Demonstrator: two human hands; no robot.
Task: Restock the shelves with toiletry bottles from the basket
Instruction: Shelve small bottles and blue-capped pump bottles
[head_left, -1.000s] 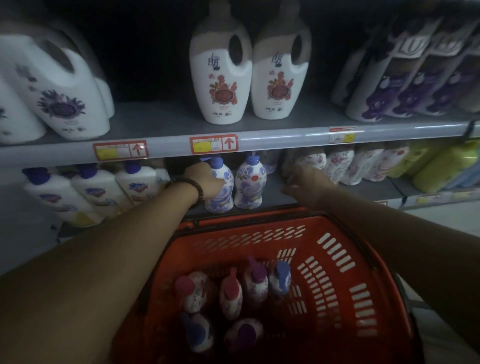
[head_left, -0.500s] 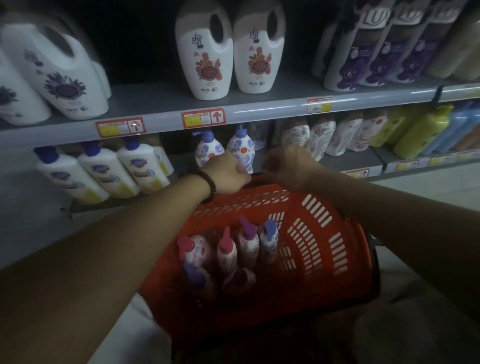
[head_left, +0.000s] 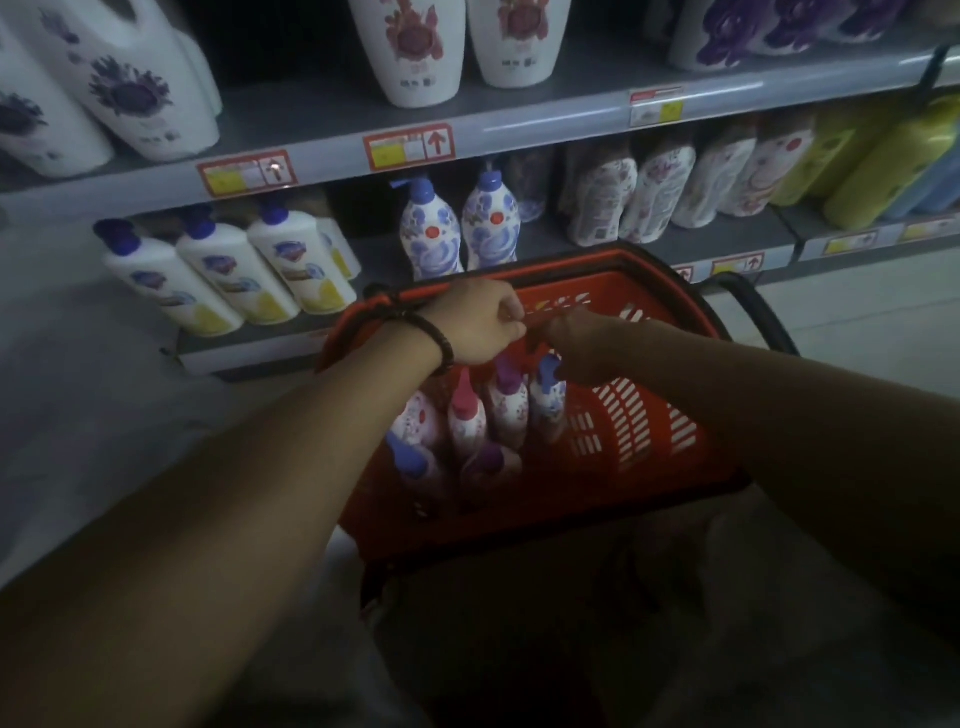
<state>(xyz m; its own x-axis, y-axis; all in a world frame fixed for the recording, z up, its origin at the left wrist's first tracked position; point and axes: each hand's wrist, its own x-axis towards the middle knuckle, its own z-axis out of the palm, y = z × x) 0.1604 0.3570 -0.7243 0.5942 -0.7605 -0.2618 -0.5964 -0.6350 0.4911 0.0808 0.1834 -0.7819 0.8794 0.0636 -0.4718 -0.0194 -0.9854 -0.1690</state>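
- Head view: since 1 second ago both hands have come back from the lower shelf and now hang over the red basket. The 2 blue-and-white pump bottles stand upright at the front of that shelf, side by side and free of any hand.
- The left hand, with a dark bracelet at the wrist, hovers above the basket's far rim. Its fingers are curled in together and nothing shows inside them.
- The right hand sits just beside it and dips toward the caps below. Its fingers are tucked out of sight under the hand, so I cannot tell if they grip anything.
- The remaining toiletry bottles, about 6, are crowded into the left part of the basket. Most stand with coloured pump caps up, and 2 lie nearer the person. The upright caps are the handiest part to grab, which is likely why both hands meet right over them.
- The basket is parked close against the shelf front, keeping each carry short.
- My guess is the next pick is starting. The purple cap and blue cap under the right hand are the likeliest targets.
- White bottles with blue caps fill the shelf's left side, so the open spot behind the pump bottles looks like the place to fill.
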